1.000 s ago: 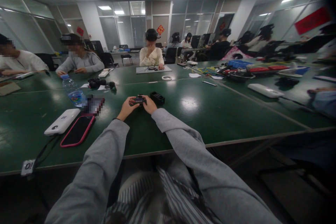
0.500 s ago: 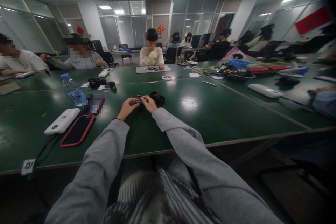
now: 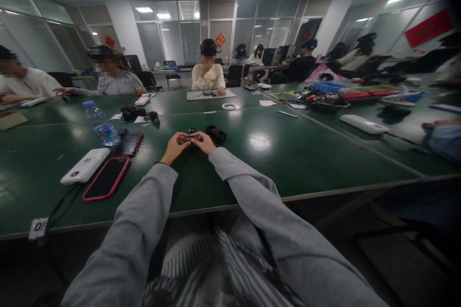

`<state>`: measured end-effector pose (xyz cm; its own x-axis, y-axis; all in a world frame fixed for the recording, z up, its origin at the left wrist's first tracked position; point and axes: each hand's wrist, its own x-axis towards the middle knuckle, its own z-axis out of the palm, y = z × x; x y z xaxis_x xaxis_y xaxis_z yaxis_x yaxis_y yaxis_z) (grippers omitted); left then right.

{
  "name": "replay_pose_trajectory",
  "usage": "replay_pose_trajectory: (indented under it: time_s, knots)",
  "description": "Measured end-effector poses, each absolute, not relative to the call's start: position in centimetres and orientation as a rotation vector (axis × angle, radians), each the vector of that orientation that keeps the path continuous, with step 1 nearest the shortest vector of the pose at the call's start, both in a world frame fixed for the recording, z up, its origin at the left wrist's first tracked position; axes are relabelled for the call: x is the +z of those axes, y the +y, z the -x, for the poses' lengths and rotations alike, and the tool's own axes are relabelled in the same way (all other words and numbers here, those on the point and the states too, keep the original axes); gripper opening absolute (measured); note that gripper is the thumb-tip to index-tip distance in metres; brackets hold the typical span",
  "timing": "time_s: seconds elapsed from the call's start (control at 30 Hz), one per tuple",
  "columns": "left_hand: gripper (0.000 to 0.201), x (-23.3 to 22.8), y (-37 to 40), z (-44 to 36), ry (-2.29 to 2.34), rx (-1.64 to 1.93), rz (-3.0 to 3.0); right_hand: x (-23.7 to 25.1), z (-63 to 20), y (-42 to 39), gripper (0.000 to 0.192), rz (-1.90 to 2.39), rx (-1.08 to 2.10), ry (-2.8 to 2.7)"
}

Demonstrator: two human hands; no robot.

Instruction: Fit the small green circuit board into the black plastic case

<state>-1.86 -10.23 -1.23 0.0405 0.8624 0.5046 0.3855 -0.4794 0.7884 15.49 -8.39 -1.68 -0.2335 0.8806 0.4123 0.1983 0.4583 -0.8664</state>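
Both my arms in grey sleeves reach out over the green table (image 3: 288, 158). My left hand (image 3: 175, 147) and my right hand (image 3: 204, 143) meet around a small dark part (image 3: 191, 137), each pinching one side of it just above the tabletop. A black box-like piece (image 3: 216, 134) lies on the table right behind my right hand, not touched.
To the left lie a white power bank (image 3: 85, 166), a pink-cased phone (image 3: 107, 178) and a water bottle (image 3: 100, 123). A tape roll (image 3: 228, 106) and black gear (image 3: 132, 113) sit farther back. Other people sit across the table and at the left.
My fingers have shifted on the small dark part and closed in over it. The person at the far left has stretched an arm out sideways.
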Motion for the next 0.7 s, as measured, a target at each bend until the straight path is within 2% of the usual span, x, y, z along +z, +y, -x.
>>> replay_pose_trajectory:
  time_s: [0.2,0.47,0.7]
  knots:
    - [0.039,-1.1,-10.6,1.9,1.296,1.410,-1.990,-1.6,-15.6,-8.7,0.025,0.963,0.739,-1.777]
    - [0.028,-0.2,-11.7,1.2,1.419,1.389,-2.205,-1.1,-15.6,-9.9,0.020,1.057,0.279,-1.937]
    - [0.024,0.0,-12.1,1.0,1.433,1.412,-2.202,-0.4,-15.7,-10.4,0.020,1.096,0.236,-1.961]
